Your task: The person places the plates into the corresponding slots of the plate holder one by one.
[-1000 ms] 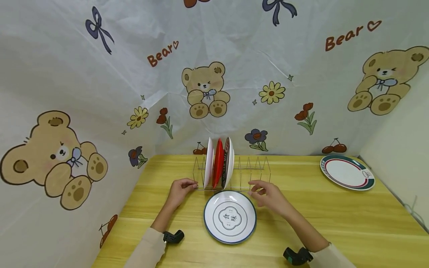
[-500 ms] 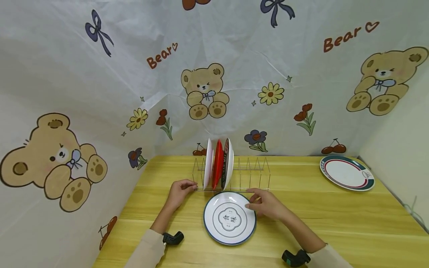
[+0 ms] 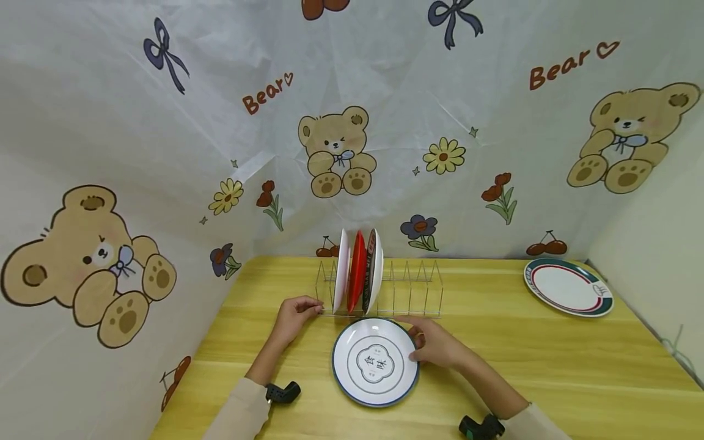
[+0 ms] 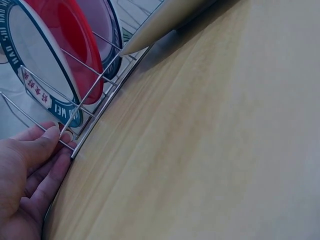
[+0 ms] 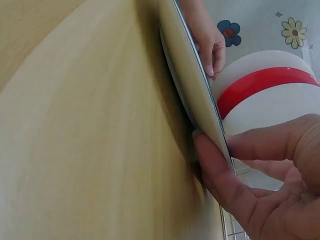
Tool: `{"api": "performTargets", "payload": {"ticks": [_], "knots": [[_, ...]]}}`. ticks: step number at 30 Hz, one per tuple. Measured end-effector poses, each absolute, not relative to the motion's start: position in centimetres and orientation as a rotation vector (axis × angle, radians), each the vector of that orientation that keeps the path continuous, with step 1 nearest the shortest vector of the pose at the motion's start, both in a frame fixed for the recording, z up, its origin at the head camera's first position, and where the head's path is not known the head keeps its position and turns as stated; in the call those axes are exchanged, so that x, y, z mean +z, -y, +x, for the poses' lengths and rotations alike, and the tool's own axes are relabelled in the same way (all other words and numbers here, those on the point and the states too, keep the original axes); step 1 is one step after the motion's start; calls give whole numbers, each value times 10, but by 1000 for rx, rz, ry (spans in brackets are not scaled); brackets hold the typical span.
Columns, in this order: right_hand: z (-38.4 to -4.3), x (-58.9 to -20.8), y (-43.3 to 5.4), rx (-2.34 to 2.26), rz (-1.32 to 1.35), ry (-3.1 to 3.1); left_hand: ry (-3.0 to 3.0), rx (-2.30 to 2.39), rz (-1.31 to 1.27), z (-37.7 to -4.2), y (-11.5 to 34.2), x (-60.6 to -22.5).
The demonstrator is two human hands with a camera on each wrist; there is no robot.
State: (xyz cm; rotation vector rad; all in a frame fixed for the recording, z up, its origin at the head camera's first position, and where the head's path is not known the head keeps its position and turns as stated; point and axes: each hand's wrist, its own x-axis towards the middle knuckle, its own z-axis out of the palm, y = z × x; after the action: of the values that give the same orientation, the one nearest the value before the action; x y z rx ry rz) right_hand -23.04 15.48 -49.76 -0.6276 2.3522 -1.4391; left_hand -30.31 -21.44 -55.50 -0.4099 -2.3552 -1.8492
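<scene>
My left hand [image 3: 291, 316] pinches the left end of a wire dish rack [image 3: 415, 280] between thumb and fingers. Upright in the rack's left half stand a pale pinkish plate [image 3: 341, 272], a red plate [image 3: 357, 275] and a white plate with a dark lettered rim [image 5: 272, 107]. In front of the rack is a white plate with a blue rim [image 3: 374, 391] and a printed centre. My right hand [image 3: 440, 348] pinches its right edge; in the right wrist view the thumb is on its face and the fingers [image 5: 212, 155] are under the rim.
An oval white plate with a green and red rim [image 3: 569, 287] lies at the back right of the wooden table [image 3: 528, 354]. Behind the table hangs a bear-print cloth [image 3: 385, 73]. Each wrist carries a black camera [image 3: 283, 393]. The rack's right half shows bare wire slots.
My right hand has moved from the rack's front rail left and toward me, and now grips the blue-rimmed plate's edge. My left hand has stayed at the rack's end.
</scene>
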Motion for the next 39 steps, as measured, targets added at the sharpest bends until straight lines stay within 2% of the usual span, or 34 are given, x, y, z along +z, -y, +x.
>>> {"api": "performTargets", "payload": {"ticks": [9,26,33,39], "knots": [[-233,-494,-167,-1601,-496,-1906,2392,-1866,-354,-302,213,-554],[-239,-485,-181,-1601,-703,-1715,2345,-1861,-434,-304,215,-558],[-236,-470,-187,-1557,-845,-1759,2338,-1851,-463,-302,214,-556],[-234,-458,-189,-1568,-838,-1768,2361,-1882,-433,-301,214,-552]]}}
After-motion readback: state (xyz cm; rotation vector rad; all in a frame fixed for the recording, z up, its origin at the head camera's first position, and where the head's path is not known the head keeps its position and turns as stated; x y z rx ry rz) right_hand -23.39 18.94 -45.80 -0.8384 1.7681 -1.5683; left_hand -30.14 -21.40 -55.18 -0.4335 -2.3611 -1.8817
